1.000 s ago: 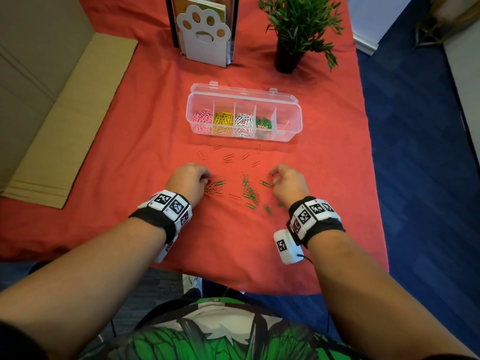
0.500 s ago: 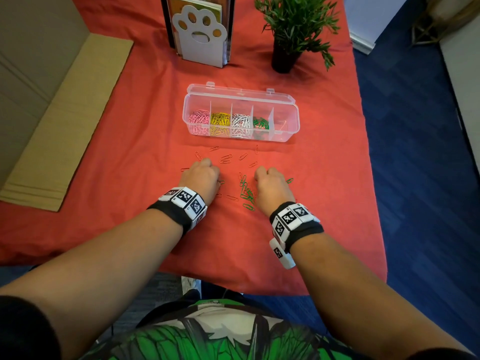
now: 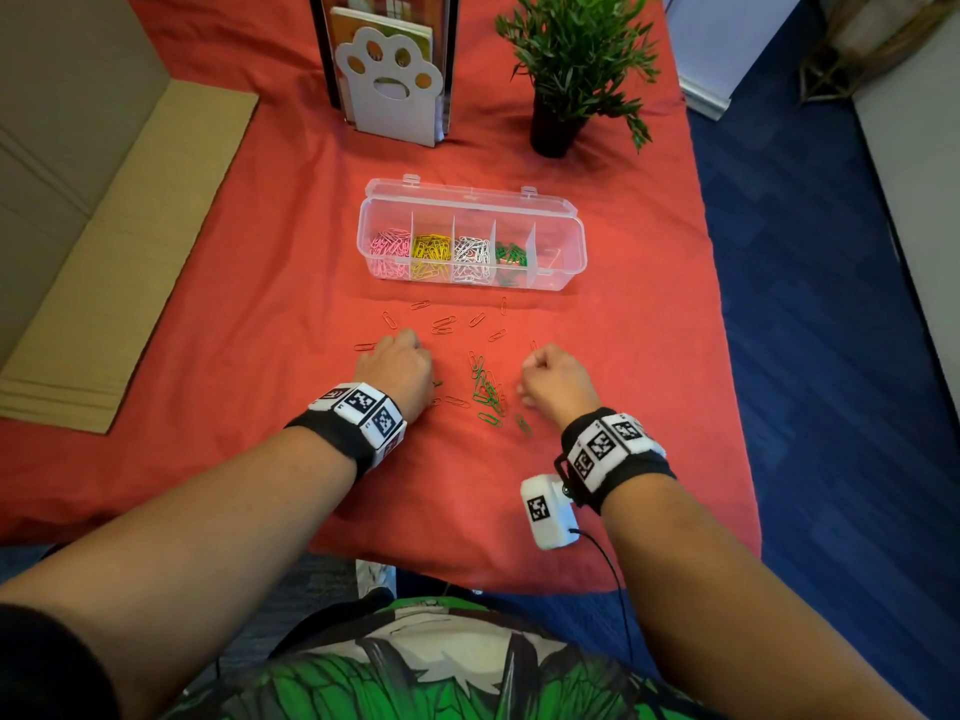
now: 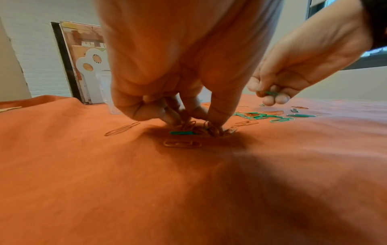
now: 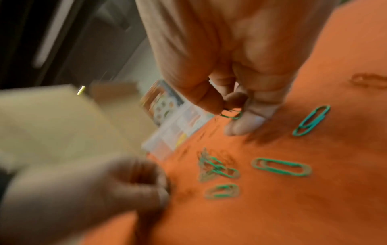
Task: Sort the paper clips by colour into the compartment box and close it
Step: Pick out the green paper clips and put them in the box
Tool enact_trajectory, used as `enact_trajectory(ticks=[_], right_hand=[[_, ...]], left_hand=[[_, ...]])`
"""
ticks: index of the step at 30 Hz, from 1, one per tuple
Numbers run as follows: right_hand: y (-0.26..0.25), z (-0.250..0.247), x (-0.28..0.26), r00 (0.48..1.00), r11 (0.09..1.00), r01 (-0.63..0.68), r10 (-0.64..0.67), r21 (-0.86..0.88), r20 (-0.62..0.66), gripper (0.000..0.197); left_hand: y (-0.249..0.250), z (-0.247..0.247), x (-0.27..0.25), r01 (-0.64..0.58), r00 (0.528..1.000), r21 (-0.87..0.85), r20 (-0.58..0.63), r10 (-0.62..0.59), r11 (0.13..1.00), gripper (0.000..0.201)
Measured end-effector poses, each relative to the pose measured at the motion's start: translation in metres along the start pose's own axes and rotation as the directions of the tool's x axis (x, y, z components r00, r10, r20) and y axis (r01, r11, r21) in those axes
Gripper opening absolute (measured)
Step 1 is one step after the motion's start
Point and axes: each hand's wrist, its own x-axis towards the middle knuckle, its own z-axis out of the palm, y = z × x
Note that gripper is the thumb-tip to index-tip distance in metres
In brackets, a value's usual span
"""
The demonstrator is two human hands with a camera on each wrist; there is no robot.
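The clear compartment box (image 3: 470, 236) stands with its lid back, holding pink, yellow, white and green clips in separate cells and a few orange ones at the right end. My left hand (image 3: 400, 363) has its fingertips (image 4: 217, 119) down on the cloth, pinching a bunch of orange clips (image 4: 209, 129); a green clip (image 4: 182, 133) lies by them. My right hand (image 3: 553, 379) hovers right of the green clip pile (image 3: 488, 389) and pinches one green clip (image 5: 231, 114). More orange clips (image 3: 444, 324) lie between the hands and the box.
Everything sits on an orange-red tablecloth (image 3: 260, 304). A paw-shaped book holder (image 3: 389, 85) and a potted plant (image 3: 566, 70) stand behind the box. Flat cardboard (image 3: 119, 252) lies at the left. The table's right edge (image 3: 727, 356) drops to blue floor.
My right hand has drawn a little to the right, off the green pile, with a green clip in its fingers. My left hand stays on the orange bunch.
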Motion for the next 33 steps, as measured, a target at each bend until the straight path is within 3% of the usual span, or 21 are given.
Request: enact_trajectory(ticks=[2, 3, 5, 7, 8, 10, 12, 14, 16, 17, 18, 19, 20, 21, 22, 24, 26, 29, 30, 31, 33], right_hand=[[-0.005, -0.002, -0.003, 0.995, 0.968, -0.094, 0.089, 0.234, 0.033, 0.027], [-0.006, -0.002, -0.004, 0.995, 0.962, -0.100, 0.090, 0.253, 0.050, 0.028], [-0.008, 0.000, -0.004, 0.996, 0.986, -0.051, 0.039, 0.162, 0.079, 0.025], [-0.007, 0.008, 0.000, 0.994, 0.998, 0.056, -0.052, -0.040, 0.093, 0.021], [-0.005, 0.013, 0.001, 0.991, 0.983, 0.107, -0.094, -0.151, 0.092, 0.017], [-0.002, 0.025, -0.001, 0.985, 0.924, 0.172, -0.153, -0.341, 0.082, 0.003], [0.003, 0.035, -0.001, 0.970, 0.850, 0.238, -0.231, -0.471, 0.074, 0.015], [0.003, 0.039, -0.001, 0.964, 0.825, 0.253, -0.257, -0.505, 0.064, 0.020], [0.000, 0.038, 0.000, 0.961, 0.845, 0.263, -0.272, -0.465, 0.051, 0.017], [-0.003, 0.036, 0.001, 0.961, 0.866, 0.263, -0.274, -0.426, 0.036, 0.014], [-0.006, 0.034, 0.002, 0.962, 0.892, 0.259, -0.273, -0.370, 0.015, 0.009], [-0.009, 0.030, 0.002, 0.966, 0.922, 0.245, -0.259, -0.300, -0.007, 0.007], [-0.010, 0.027, 0.003, 0.971, 0.949, 0.225, -0.237, -0.219, -0.029, 0.011], [-0.011, 0.024, 0.003, 0.978, 0.971, 0.196, -0.204, -0.138, -0.044, 0.016], [-0.012, 0.021, 0.004, 0.985, 0.984, 0.167, -0.170, -0.060, -0.042, 0.019], [-0.012, 0.016, 0.005, 0.995, 0.992, 0.096, -0.098, 0.086, 0.011, 0.022], [-0.013, 0.014, 0.003, 0.996, 0.958, -0.026, 0.001, 0.286, 0.086, 0.024], [-0.009, 0.014, -0.006, 0.976, 0.790, -0.204, 0.119, 0.578, 0.183, 0.020], [-0.007, 0.015, -0.008, 0.974, 0.793, -0.215, 0.134, 0.570, 0.181, 0.020], [-0.004, 0.016, -0.009, 0.978, 0.857, -0.195, 0.134, 0.477, 0.159, 0.020], [0.003, 0.019, -0.008, 0.994, 0.996, -0.066, 0.061, 0.054, 0.090, 0.015]], left_hand=[[0.000, -0.003, -0.001, -0.025, 0.998, -0.146, -0.055, 0.017, 0.989, 0.011], [-0.002, -0.006, -0.001, -0.030, 0.994, -0.264, -0.107, 0.002, 0.964, 0.009], [-0.009, -0.011, -0.002, -0.003, 0.982, -0.497, -0.165, -0.091, 0.868, 0.011], [-0.016, -0.017, -0.002, 0.059, 0.982, -0.663, -0.095, -0.162, 0.747, 0.020], [-0.019, -0.019, -0.002, 0.099, 0.980, -0.744, -0.043, -0.195, 0.661, 0.024], [-0.023, -0.024, -0.003, 0.197, 0.958, -0.896, 0.089, -0.272, 0.399, 0.032], [-0.025, -0.031, -0.007, 0.256, 0.928, -0.957, 0.204, -0.311, 0.135, 0.030], [-0.025, -0.036, -0.013, 0.284, 0.909, -0.958, 0.280, -0.308, -0.032, 0.027], [-0.027, -0.036, -0.015, 0.325, 0.889, -0.939, 0.344, -0.302, -0.113, 0.026], [-0.028, -0.034, -0.015, 0.347, 0.880, -0.933, 0.360, -0.310, -0.099, 0.025], [-0.030, -0.031, -0.014, 0.364, 0.878, -0.931, 0.353, -0.324, -0.028, 0.023], [-0.033, -0.027, -0.012, 0.369, 0.888, -0.923, 0.314, -0.335, 0.113, 0.021], [-0.036, -0.023, -0.011, 0.352, 0.910, -0.880, 0.243, -0.335, 0.318, 0.019], [-0.039, -0.019, -0.011, 0.308, 0.939, -0.781, 0.159, -0.305, 0.544, 0.014], [-0.042, -0.016, -0.012, 0.259, 0.962, -0.648, 0.104, -0.253, 0.717, 0.006], [-0.045, -0.009, -0.015, 0.173, 0.984, -0.421, 0.032, -0.176, 0.890, 0.013], [-0.043, -0.007, -0.018, 0.123, 0.990, -0.329, -0.025, -0.139, 0.936, 0.015], [-0.039, -0.006, -0.018, 0.093, 0.992, -0.289, -0.054, -0.113, 0.953, 0.010], [-0.038, -0.007, -0.017, 0.091, 0.992, -0.281, -0.054, -0.110, 0.955, 0.012], [-0.037, -0.006, -0.016, 0.099, 0.992, -0.288, -0.051, -0.118, 0.952, 0.014], [-0.037, -0.007, -0.012, 0.111, 0.989, -0.349, -0.050, -0.137, 0.931, 0.017]])
